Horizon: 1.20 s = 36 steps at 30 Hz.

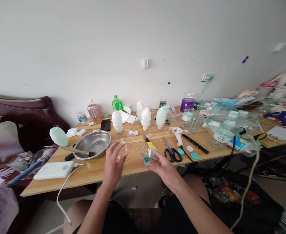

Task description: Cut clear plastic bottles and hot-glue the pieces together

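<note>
My right hand [166,170] is closed around the cut-off top of a clear plastic bottle [146,152], its green neck end pointing down and the wide end up. My left hand [114,159] is held over the table's front edge, thumb and fingers apart. A small white piece [123,142] shows by its fingertips; whether they touch it I cannot tell. Just beyond the bottle top lies a yellow utility knife [150,143]. Dark-blue-handled scissors [172,152] and a white glue gun [178,136] lie to the right of it.
A metal bowl [96,143] with a brush [78,151] across it stands left. Several whitish, rounded forms [146,118] stand behind. Many clear bottles [222,135] crowd the right. A white power bank [54,170] with a trailing cable sits at the left front.
</note>
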### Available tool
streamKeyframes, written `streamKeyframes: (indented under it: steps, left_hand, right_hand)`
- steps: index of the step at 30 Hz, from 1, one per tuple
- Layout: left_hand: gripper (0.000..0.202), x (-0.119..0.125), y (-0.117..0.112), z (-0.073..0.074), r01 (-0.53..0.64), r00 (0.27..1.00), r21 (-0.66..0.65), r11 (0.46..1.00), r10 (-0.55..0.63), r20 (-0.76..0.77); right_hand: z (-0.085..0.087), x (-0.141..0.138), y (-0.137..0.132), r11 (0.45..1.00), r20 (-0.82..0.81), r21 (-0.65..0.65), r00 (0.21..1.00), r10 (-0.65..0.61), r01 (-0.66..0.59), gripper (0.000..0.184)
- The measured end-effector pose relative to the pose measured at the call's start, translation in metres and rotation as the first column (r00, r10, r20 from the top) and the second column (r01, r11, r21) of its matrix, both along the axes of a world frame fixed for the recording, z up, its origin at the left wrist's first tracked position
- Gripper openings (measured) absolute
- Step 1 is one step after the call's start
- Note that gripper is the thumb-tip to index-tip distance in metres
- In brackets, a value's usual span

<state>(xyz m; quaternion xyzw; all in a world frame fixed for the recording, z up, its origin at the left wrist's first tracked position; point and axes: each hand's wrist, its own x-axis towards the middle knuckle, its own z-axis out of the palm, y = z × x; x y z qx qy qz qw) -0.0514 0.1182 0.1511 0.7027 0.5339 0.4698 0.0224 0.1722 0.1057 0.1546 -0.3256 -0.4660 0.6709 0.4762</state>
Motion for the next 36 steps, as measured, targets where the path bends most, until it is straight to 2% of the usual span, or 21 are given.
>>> streamKeyframes:
  steps: [2, 5, 8, 11, 14, 17, 19, 21, 22, 23, 25, 26, 27, 28, 29, 30, 31, 32, 33, 34, 36]
  left_hand:
    - [0.031, 0.014, -0.017, 0.021, 0.124, 0.989, 0.055, 0.991, -0.119, -0.086]
    - [0.028, 0.032, -0.033, 0.044, 0.277, 0.952, 0.002, 0.961, -0.274, -0.136]
    - [0.02, 0.04, -0.036, 0.053, 0.371, 0.915, -0.105, 0.923, -0.382, -0.13]
    - [0.017, 0.04, -0.035, 0.054, 0.422, 0.891, -0.204, 0.883, -0.445, -0.088]
    - [0.014, 0.039, -0.037, 0.053, 0.422, 0.891, -0.243, 0.874, -0.449, -0.068]
    - [0.012, 0.039, -0.041, 0.05, 0.4, 0.906, -0.189, 0.897, -0.418, -0.064]
    - [0.01, 0.042, -0.045, 0.043, 0.32, 0.947, -0.122, 0.94, -0.322, -0.001]
    - [0.024, 0.049, -0.053, 0.03, 0.181, 0.967, -0.091, 0.979, -0.16, 0.199]
    - [0.04, 0.054, -0.058, 0.021, 0.124, 0.933, -0.116, 0.985, -0.076, 0.352]
    - [0.058, 0.059, -0.063, 0.013, 0.146, 0.854, -0.176, 0.973, -0.035, 0.519]
    - [0.063, 0.068, -0.072, -0.004, 0.368, 0.589, -0.276, 0.888, 0.007, 0.808]
    - [0.06, 0.07, -0.076, -0.01, 0.454, 0.491, -0.31, 0.836, 0.055, 0.869]
    - [0.057, 0.07, -0.078, -0.015, 0.49, 0.432, -0.328, 0.808, 0.102, 0.896]
    - [0.055, 0.069, -0.079, -0.017, 0.481, 0.422, -0.357, 0.801, 0.146, 0.895]
    - [0.055, 0.066, -0.079, -0.019, 0.423, 0.451, -0.385, 0.82, 0.178, 0.875]
    - [0.055, 0.062, -0.078, -0.019, 0.331, 0.502, -0.4, 0.855, 0.2, 0.842]
    - [0.056, 0.058, -0.077, -0.019, 0.234, 0.565, -0.399, 0.886, 0.21, 0.798]
    - [0.057, 0.054, -0.076, -0.018, 0.162, 0.633, -0.389, 0.907, 0.207, 0.746]
    - [0.058, 0.05, -0.075, -0.016, 0.114, 0.695, -0.369, 0.922, 0.192, 0.693]
    - [0.062, 0.047, -0.075, -0.015, 0.089, 0.743, -0.344, 0.935, 0.168, 0.648]
    - [0.068, 0.043, -0.078, -0.014, 0.099, 0.804, -0.328, 0.939, 0.119, 0.583]
  right_hand:
    - [-0.001, -0.001, -0.002, 1.0, 0.047, -0.001, 0.999, 0.013, -0.013, 0.052]
    - [-0.004, -0.003, -0.003, 0.999, 0.099, 0.051, 0.995, 0.009, -0.014, 0.051]
    - [-0.01, -0.003, -0.001, 0.996, 0.146, 0.088, 0.989, -0.009, -0.004, 0.049]
    - [-0.018, 0.0, 0.001, 0.993, 0.168, 0.116, 0.985, -0.025, 0.005, 0.047]
    - [-0.025, 0.004, 0.002, 0.985, 0.198, 0.172, 0.978, -0.067, 0.033, 0.044]
    - [-0.027, 0.005, -0.003, 0.983, 0.228, 0.178, 0.969, -0.09, 0.05, 0.042]
    - [-0.024, 0.002, -0.013, 0.987, 0.222, 0.152, 0.971, -0.088, 0.054, 0.04]
    - [-0.018, -0.006, -0.028, 0.988, 0.197, 0.126, 0.974, -0.114, 0.09, 0.039]
    - [-0.016, -0.01, -0.037, 0.988, 0.182, 0.12, 0.976, -0.123, 0.102, 0.037]
    - [-0.013, -0.015, -0.046, 0.987, 0.172, 0.123, 0.978, -0.119, 0.099, 0.036]
    - [-0.008, -0.019, -0.06, 0.986, 0.225, 0.165, 0.973, -0.054, 0.016, 0.031]
    - [-0.006, -0.018, -0.063, 0.978, 0.313, 0.202, 0.95, -0.019, -0.047, 0.028]
    - [-0.004, -0.013, -0.063, 0.965, 0.438, 0.244, 0.899, -0.026, -0.091, 0.027]
    - [-0.001, -0.005, -0.059, 0.951, 0.582, 0.292, 0.807, -0.095, -0.098, 0.029]
    - [0.001, 0.005, -0.052, 0.937, 0.729, 0.338, 0.654, -0.201, -0.088, 0.033]
    - [0.004, 0.017, -0.042, 0.916, 0.824, 0.398, 0.454, -0.338, -0.042, 0.035]
    - [0.006, 0.029, -0.029, 0.894, 0.875, 0.449, 0.197, -0.442, 0.01, 0.036]
    - [0.007, 0.041, -0.015, 0.899, 0.897, 0.437, -0.074, -0.435, 0.012, 0.036]
    - [0.007, 0.05, -0.001, 0.905, 0.895, 0.425, -0.168, -0.413, 0.04, 0.035]
    - [0.005, 0.056, 0.013, 0.914, 0.897, 0.402, -0.22, -0.383, 0.048, 0.033]
    - [0.0, 0.062, 0.036, 0.936, 0.91, 0.347, -0.262, -0.321, 0.057, 0.03]
